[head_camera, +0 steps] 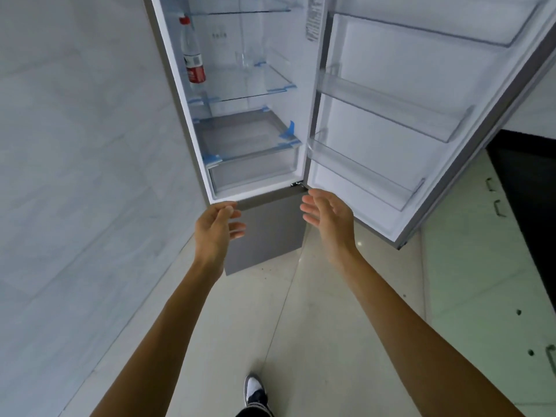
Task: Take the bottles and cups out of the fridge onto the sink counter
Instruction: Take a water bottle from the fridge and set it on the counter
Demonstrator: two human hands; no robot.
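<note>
The fridge [198, 164] stands open in front of me. A clear plastic bottle [192, 52] with a red cap and red label stands upright at the left of the middle glass shelf. A clear glass cup [247, 58] sits further back on the same shelf. My left hand [216, 227] and my right hand [328, 221] are both raised below the fridge compartment, palms facing each other, fingers apart, holding nothing. Both hands are well below the bottle and cup.
The fridge door [406, 115] swings open to the right, its clear door racks holding nothing. A grey lower fridge door [264, 236] is closed. A tiled wall is on the left. White cabinets with handles [496, 206] and a dark countertop [529, 182] stand at right.
</note>
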